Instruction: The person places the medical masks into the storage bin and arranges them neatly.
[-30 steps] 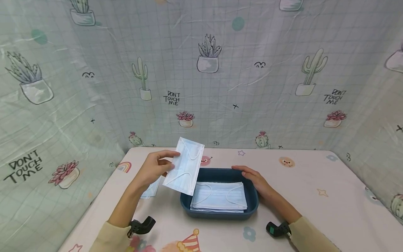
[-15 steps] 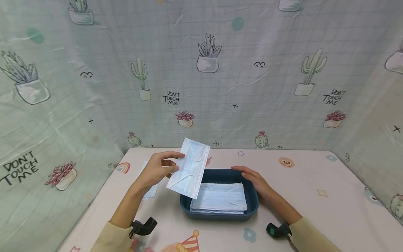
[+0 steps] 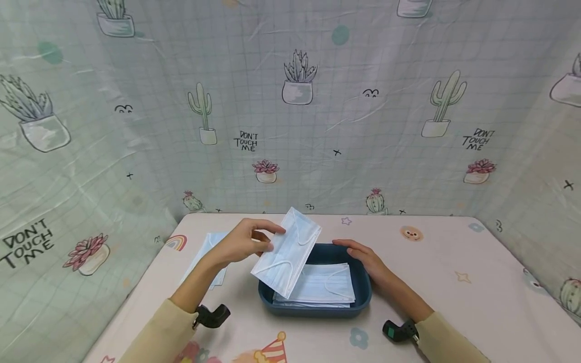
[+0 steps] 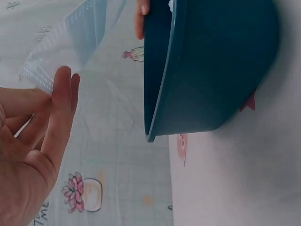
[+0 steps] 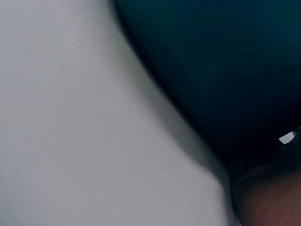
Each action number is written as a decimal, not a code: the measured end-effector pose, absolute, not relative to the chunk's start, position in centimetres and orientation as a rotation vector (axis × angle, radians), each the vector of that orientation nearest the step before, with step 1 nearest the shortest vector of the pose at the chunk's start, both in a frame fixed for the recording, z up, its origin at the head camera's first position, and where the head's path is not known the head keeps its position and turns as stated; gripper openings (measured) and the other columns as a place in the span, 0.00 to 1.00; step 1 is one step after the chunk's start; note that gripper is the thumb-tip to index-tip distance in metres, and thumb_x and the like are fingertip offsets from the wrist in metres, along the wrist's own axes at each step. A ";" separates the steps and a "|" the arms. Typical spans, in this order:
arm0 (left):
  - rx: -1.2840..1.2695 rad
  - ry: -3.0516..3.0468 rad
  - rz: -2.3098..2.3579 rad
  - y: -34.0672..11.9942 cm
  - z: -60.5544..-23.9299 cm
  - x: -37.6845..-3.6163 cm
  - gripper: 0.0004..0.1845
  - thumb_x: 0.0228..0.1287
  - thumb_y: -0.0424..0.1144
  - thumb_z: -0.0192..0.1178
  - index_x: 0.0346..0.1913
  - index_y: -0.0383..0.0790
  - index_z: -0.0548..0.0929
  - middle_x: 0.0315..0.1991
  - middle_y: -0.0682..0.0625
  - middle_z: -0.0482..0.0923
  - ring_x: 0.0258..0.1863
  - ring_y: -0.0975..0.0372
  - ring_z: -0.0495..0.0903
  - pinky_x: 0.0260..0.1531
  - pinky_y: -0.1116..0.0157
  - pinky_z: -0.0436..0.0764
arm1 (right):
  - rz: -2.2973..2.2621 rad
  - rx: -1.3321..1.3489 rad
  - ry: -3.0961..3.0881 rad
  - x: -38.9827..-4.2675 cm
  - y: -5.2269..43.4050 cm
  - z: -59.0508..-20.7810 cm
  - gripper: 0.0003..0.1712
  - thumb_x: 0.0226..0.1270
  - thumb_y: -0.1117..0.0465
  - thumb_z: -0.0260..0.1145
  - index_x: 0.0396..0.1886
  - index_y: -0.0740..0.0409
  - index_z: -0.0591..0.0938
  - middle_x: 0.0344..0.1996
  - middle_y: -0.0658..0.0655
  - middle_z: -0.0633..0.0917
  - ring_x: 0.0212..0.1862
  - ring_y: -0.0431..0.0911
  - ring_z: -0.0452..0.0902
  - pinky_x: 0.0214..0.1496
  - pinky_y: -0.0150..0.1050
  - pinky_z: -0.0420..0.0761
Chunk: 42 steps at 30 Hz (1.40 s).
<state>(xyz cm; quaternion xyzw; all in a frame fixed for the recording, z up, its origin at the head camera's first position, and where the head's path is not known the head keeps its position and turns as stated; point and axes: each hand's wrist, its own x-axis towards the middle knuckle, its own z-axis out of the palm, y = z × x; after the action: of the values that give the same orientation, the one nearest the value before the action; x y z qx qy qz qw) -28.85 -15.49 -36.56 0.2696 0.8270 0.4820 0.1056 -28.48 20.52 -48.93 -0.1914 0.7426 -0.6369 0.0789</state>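
My left hand point(image 3: 247, 242) pinches a light blue face mask point(image 3: 290, 254) by its left edge, thumb and fingers on it. The mask tilts over the left part of a dark blue plastic bin point(image 3: 313, 311), its white ear loops showing. Inside the bin lies a stack of similar masks point(image 3: 333, 283), partly covered by the held one. At the bin's right side my right hand point(image 3: 369, 262) rests on the rim with fingers fairly straight. The left wrist view shows the held mask point(image 4: 84, 35) at the fingertips, beside the bin's wall point(image 4: 211, 66).
More face masks point(image 3: 213, 241) lie on the table left of the bin, partly behind my left forearm. A pale printed cloth covers the table point(image 3: 431, 282). Behind it hangs a cactus-print curtain point(image 3: 336, 116).
My left hand has moved right and a little toward me with the mask, which now tilts more over the bin. More of the masks on the table shows. The right hand stays put.
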 end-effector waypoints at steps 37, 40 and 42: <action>1.301 1.992 0.834 -7.3 -35.4 -32.9 0.24 0.55 0.16 0.57 0.52 0.34 0.88 0.53 0.44 0.86 0.43 0.64 0.79 0.39 0.70 0.78 | -1.872 -0.496 2.250 -28.8 20.4 -48.7 0.27 0.82 0.61 0.43 0.75 0.57 0.72 0.77 0.63 0.69 0.79 0.59 0.59 0.68 0.28 0.68; 1.327 2.008 0.798 -6.8 -35.5 -32.8 0.24 0.56 0.15 0.57 0.52 0.35 0.88 0.52 0.44 0.87 0.44 0.64 0.80 0.43 0.70 0.80 | -1.866 -0.500 2.255 -28.9 20.6 -48.7 0.27 0.81 0.62 0.43 0.75 0.57 0.72 0.77 0.63 0.69 0.79 0.59 0.58 0.65 0.24 0.68; 1.335 2.017 0.774 -6.4 -35.6 -32.8 0.24 0.56 0.14 0.57 0.51 0.35 0.88 0.51 0.45 0.87 0.43 0.65 0.80 0.44 0.70 0.81 | -1.861 -0.509 2.275 -28.9 20.6 -48.7 0.27 0.81 0.61 0.44 0.74 0.56 0.73 0.76 0.63 0.70 0.79 0.56 0.60 0.66 0.24 0.67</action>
<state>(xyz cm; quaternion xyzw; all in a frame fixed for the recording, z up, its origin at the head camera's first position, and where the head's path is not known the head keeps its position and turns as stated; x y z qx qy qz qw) -32.76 -6.41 -35.55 0.5021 0.7585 0.2909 0.2965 -28.91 20.64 -48.75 -0.1700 0.7603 -0.6219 0.0793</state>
